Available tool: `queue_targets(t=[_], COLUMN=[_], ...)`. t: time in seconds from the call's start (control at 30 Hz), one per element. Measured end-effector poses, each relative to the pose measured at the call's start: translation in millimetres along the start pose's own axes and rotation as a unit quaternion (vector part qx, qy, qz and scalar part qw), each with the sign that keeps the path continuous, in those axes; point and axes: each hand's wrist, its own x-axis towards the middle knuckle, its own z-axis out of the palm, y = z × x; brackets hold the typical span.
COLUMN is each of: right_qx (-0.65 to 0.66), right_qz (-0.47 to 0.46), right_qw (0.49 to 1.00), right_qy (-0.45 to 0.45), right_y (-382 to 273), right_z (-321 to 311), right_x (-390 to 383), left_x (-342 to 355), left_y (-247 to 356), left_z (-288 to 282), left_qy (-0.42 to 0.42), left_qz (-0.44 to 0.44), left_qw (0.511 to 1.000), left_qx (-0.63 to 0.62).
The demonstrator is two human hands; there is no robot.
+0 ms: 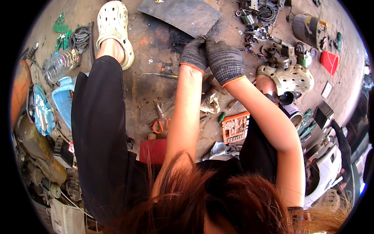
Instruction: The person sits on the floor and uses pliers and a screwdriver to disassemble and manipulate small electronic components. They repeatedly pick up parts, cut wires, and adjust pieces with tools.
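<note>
Grey sheet beside right hand

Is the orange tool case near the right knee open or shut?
Open: silver pieces show inside the orange tool case, with no lid covering them.

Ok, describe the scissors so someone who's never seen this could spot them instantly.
Between the person's black-trousered left leg and left forearm shows a red object. Just above it in the picture, the scissors rest on the ground. Their orange looped handles set them apart from the rectangular orange tool case beyond that forearm.
</note>
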Motion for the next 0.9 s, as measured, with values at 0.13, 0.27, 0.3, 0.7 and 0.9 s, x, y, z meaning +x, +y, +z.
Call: queue_targets(t=[0.13, 0.27, 0.3, 0.7, 0.9], right_qx=[0.053, 0.063, 0.067, 0.084, 0.14], right_qz=[0.017, 0.012, 0.008, 0.001, 0.029], right_qw=[0.998, 0.998, 0.998, 0.993, 0.99], right_qy=[-0.018, -0.007, 0.003, 0.086, 0.004], right_y=[-5.7, -7.5, -7.3, -16.4, 6.5], right_z=[0.0, -3.1, -2.2, 16.5, 3.1], right_x=[2.2, -0.3, -0.9, 4.3, 0.5], left_x=[0.8, -1.8, -5.8, -9.5, -1.9], left_y=[-0.1, 0.4, 0.7, 7.3, 4.2], left_z=[-0.8, 1.8, 3.9, 7.3, -15.2], left_qy=[0.016, 0.021, 0.016, 0.024, -0.181], left_qz=[0.016, 0.025, 0.027, 0.034, -0.033], left_qw=[0.999, 0.996, 0.994, 0.988, 0.983], left_qx=[0.047, 0.088, 0.101, 0.151, -0.03])
